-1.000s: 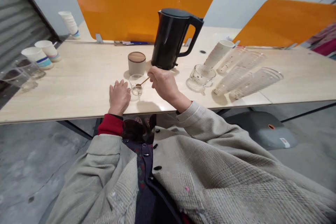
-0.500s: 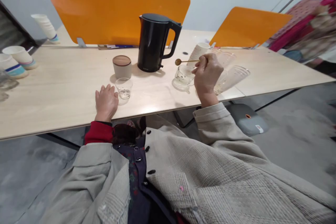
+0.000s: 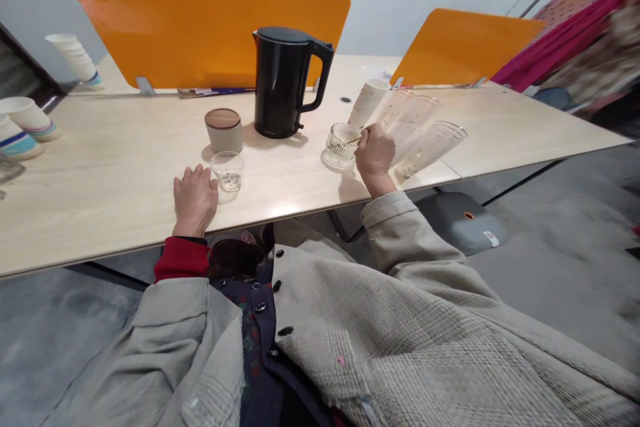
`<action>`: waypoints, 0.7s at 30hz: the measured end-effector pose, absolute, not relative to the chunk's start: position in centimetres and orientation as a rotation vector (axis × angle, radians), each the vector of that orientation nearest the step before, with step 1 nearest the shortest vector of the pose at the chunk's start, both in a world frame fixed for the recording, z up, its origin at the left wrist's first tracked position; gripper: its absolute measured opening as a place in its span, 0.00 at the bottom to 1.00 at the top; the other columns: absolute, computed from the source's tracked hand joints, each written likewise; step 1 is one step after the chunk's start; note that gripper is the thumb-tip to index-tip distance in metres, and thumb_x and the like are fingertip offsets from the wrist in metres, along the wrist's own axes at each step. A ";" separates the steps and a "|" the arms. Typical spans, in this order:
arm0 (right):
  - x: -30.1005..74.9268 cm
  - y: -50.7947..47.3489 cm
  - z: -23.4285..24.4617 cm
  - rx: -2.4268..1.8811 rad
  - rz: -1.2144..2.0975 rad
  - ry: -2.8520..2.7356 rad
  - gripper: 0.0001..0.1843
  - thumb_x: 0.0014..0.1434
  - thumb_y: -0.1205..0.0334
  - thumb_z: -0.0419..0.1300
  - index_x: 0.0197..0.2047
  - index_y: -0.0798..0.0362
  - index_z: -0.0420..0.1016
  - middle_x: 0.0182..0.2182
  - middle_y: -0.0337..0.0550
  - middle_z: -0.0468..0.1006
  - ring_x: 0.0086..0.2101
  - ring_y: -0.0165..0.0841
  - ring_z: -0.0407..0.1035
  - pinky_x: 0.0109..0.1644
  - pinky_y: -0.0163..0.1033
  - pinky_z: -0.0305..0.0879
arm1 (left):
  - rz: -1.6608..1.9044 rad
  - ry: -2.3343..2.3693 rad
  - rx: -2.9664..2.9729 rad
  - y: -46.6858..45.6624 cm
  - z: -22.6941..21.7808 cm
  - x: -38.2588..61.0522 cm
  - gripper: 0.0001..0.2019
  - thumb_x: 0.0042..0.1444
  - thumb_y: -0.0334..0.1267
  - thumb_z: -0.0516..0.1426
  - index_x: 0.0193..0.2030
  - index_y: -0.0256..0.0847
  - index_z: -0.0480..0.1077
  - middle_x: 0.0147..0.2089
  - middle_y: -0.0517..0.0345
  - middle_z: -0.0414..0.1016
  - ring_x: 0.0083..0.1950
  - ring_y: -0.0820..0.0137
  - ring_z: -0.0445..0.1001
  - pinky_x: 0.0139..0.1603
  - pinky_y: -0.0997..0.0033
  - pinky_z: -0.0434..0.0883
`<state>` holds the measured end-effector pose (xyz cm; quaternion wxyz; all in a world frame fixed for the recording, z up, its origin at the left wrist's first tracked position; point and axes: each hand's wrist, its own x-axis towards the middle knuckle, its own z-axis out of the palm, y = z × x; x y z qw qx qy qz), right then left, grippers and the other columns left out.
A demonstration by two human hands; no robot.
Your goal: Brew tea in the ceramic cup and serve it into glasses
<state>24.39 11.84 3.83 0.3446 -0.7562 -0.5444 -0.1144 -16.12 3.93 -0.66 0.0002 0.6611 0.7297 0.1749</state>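
Note:
My left hand (image 3: pixel 194 197) lies flat on the wooden table (image 3: pixel 125 167), fingers spread, just left of a small clear glass cup (image 3: pixel 227 170) with dark bits at its bottom. My right hand (image 3: pixel 374 153) is closed on the handle of a small gold spoon (image 3: pixel 356 140), whose bowl dips into a ribbed glass cup (image 3: pixel 342 141) standing on a glass saucer. Behind the small cup stand a grey jar with a wooden lid (image 3: pixel 223 129) and a black electric kettle (image 3: pixel 283 82).
Stacks of clear and white cups (image 3: pixel 420 127) lie on their sides right of my right hand. Paper cups (image 3: pixel 23 121) stand at the far left, another stack (image 3: pixel 75 59) farther back. Orange dividers (image 3: pixel 200 20) run along the table's rear. Pink clothing hangs at top right.
My right hand carried the spoon from the small glass cup over to the right and lowered it into the ribbed glass cup. My left hand stayed flat beside the small cup.

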 end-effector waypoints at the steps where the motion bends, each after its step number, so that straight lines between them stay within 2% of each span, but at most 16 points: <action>1: 24.4 11.8 3.7 -1.961 -0.286 -1.415 0.15 0.76 0.63 0.50 0.49 0.54 0.78 0.42 0.55 0.84 0.43 0.44 0.78 0.50 0.47 0.69 | 0.549 2.288 2.083 3.9 -0.6 -16.1 0.24 0.75 0.40 0.44 0.65 0.40 0.78 0.80 0.42 0.70 0.83 0.43 0.61 0.82 0.32 0.56; 4: 24.8 11.6 3.4 -1.928 -0.266 -1.408 0.12 0.76 0.60 0.54 0.52 0.54 0.78 0.41 0.54 0.84 0.43 0.46 0.79 0.54 0.50 0.71 | 0.557 2.282 2.095 3.9 -0.7 -16.1 0.24 0.76 0.40 0.45 0.65 0.40 0.78 0.79 0.41 0.72 0.82 0.43 0.62 0.82 0.32 0.56; 7: 25.3 10.9 2.9 -1.884 -0.264 -1.407 0.14 0.75 0.55 0.57 0.56 0.55 0.76 0.37 0.51 0.85 0.43 0.49 0.80 0.55 0.54 0.72 | 0.566 2.281 2.101 3.8 -0.7 -16.1 0.24 0.76 0.40 0.45 0.65 0.40 0.78 0.77 0.41 0.73 0.82 0.43 0.62 0.82 0.32 0.56; 11: 25.9 9.5 2.3 -1.791 -0.262 -1.422 0.19 0.76 0.50 0.55 0.60 0.54 0.73 0.30 0.46 0.83 0.41 0.51 0.81 0.55 0.56 0.73 | 0.563 2.287 2.091 3.9 -0.8 -16.2 0.24 0.76 0.40 0.46 0.65 0.40 0.78 0.79 0.41 0.71 0.83 0.43 0.62 0.82 0.32 0.56; 14: 26.3 8.7 1.8 -1.754 -0.234 -1.425 0.22 0.76 0.47 0.54 0.63 0.54 0.70 0.29 0.44 0.82 0.40 0.52 0.81 0.56 0.58 0.74 | 0.550 2.285 2.083 4.1 -0.9 -16.2 0.24 0.76 0.40 0.46 0.66 0.39 0.78 0.81 0.41 0.69 0.83 0.42 0.61 0.82 0.31 0.56; 21: 26.1 9.7 0.4 -1.763 -0.013 -1.391 0.21 0.72 0.50 0.55 0.60 0.53 0.74 0.30 0.44 0.83 0.38 0.50 0.83 0.54 0.58 0.77 | 0.544 2.281 2.090 4.2 -0.8 -16.4 0.24 0.76 0.40 0.46 0.66 0.39 0.77 0.80 0.41 0.70 0.83 0.43 0.61 0.83 0.34 0.56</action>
